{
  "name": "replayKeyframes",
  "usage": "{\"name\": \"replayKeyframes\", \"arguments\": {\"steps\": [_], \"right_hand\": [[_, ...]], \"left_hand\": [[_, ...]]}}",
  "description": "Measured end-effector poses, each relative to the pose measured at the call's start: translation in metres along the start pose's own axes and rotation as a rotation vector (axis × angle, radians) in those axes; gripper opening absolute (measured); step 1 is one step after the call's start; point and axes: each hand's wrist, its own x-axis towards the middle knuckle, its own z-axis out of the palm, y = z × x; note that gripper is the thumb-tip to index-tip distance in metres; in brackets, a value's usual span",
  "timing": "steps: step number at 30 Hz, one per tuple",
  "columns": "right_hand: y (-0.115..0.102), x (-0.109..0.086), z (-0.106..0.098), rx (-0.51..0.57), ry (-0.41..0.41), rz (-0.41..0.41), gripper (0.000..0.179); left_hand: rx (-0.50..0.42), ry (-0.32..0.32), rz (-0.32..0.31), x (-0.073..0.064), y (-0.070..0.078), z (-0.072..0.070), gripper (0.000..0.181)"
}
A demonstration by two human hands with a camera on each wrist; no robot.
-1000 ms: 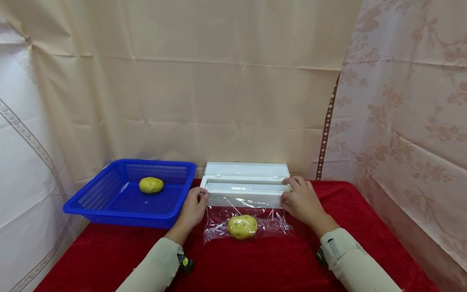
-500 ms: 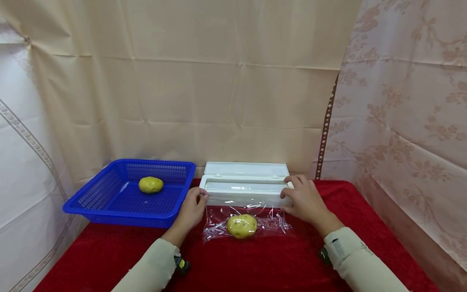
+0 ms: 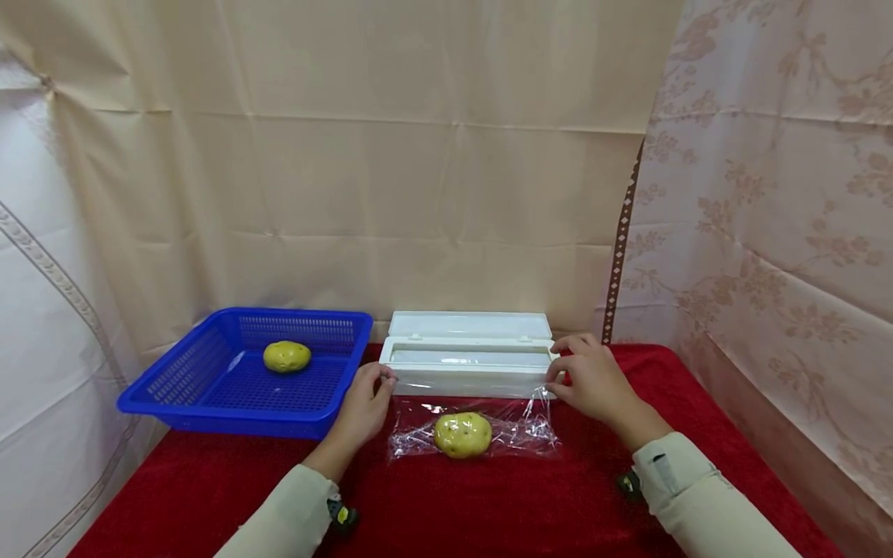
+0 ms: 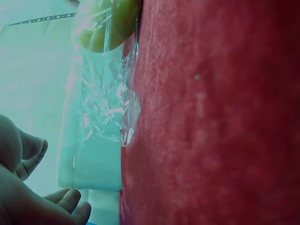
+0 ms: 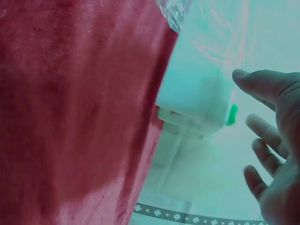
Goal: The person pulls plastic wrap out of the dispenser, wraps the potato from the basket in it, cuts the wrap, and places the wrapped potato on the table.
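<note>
Clear cling film (image 3: 519,435) lies spread on the red cloth in front of a white film dispenser box (image 3: 469,313), whose lid is tipped back. A yellow potato (image 3: 463,435) sits in the middle of the film. At the box's front left corner, my left hand (image 3: 366,403) pinches with thumb and forefinger at the film's edge; its other fingers are by the box end in the left wrist view. My right hand (image 3: 596,384) is at the opposite end, thumb and finger together where the film peaks up. A green piece (image 5: 232,115) shows on the box's end.
A blue plastic basket (image 3: 223,422) with another potato (image 3: 287,356) in it stands left of the box. Red cloth (image 3: 488,511) covers the table. Beige curtain (image 3: 418,194) hangs behind, and patterned cloth (image 3: 781,217) on the right.
My right hand has shifted a little to the right, off the box's end. The film's right corner now rises toward its thumb. My left hand has barely moved; the potatoes stay put.
</note>
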Motion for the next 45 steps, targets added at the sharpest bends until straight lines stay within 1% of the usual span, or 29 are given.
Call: {"name": "replayKeyframes", "arguments": {"steps": [3, 8, 10, 12, 15, 18, 22, 25, 28, 30, 32, 35, 38, 39, 41, 45], "right_hand": [[0.000, -0.004, -0.006, 0.075, -0.032, 0.024, 0.015], [-0.001, -0.011, -0.016, 0.153, -0.060, 0.003, 0.021], [-0.003, -0.014, -0.021, 0.177, -0.088, 0.003, 0.023], [-0.006, -0.018, -0.027, 0.200, -0.126, 0.018, 0.026], [-0.011, -0.025, -0.034, 0.225, -0.183, 0.048, 0.029], [-0.015, -0.032, -0.039, 0.237, -0.212, 0.056, 0.031], [-0.020, -0.041, -0.042, 0.245, -0.227, 0.044, 0.034], [-0.024, -0.047, -0.042, 0.251, -0.239, 0.032, 0.035], [-0.026, -0.052, -0.039, 0.231, -0.249, 0.005, 0.035], [-0.028, -0.054, -0.036, 0.210, -0.249, -0.019, 0.034], [-0.028, -0.056, -0.033, 0.192, -0.247, -0.039, 0.032], [-0.030, -0.057, -0.029, 0.181, -0.247, -0.051, 0.031], [-0.031, -0.057, -0.023, 0.164, -0.263, -0.046, 0.030], [-0.032, -0.056, -0.021, 0.153, -0.272, -0.039, 0.030], [-0.033, -0.055, -0.016, 0.121, -0.285, -0.031, 0.030], [-0.034, -0.052, -0.009, 0.063, -0.297, -0.026, 0.031]], "left_hand": [[-0.014, -0.014, -0.016, -0.004, 0.001, -0.003, 0.006], [-0.049, -0.032, -0.033, -0.014, 0.005, -0.009, 0.006], [-0.082, -0.051, -0.057, -0.017, 0.007, -0.011, 0.006], [-0.115, -0.080, -0.098, -0.021, 0.009, -0.014, 0.007], [-0.178, -0.133, -0.190, -0.027, 0.012, -0.019, 0.007], [-0.200, -0.171, -0.240, -0.033, 0.016, -0.025, 0.007], [-0.218, -0.193, -0.258, -0.041, 0.017, -0.030, 0.006], [-0.205, -0.203, -0.241, -0.047, 0.016, -0.032, 0.005], [-0.140, -0.220, -0.213, -0.053, 0.015, -0.036, 0.004], [-0.060, -0.242, -0.176, -0.056, 0.014, -0.038, 0.004], [0.026, -0.268, -0.129, -0.058, 0.013, -0.040, 0.007], [0.156, -0.298, -0.040, -0.058, 0.012, -0.042, 0.012], [0.251, -0.321, 0.018, -0.057, 0.012, -0.042, 0.015], [0.283, -0.331, 0.029, -0.057, 0.013, -0.042, 0.015], [0.343, -0.349, 0.032, -0.057, 0.013, -0.040, 0.014], [0.440, -0.379, 0.012, -0.058, 0.016, -0.038, 0.015]]}}
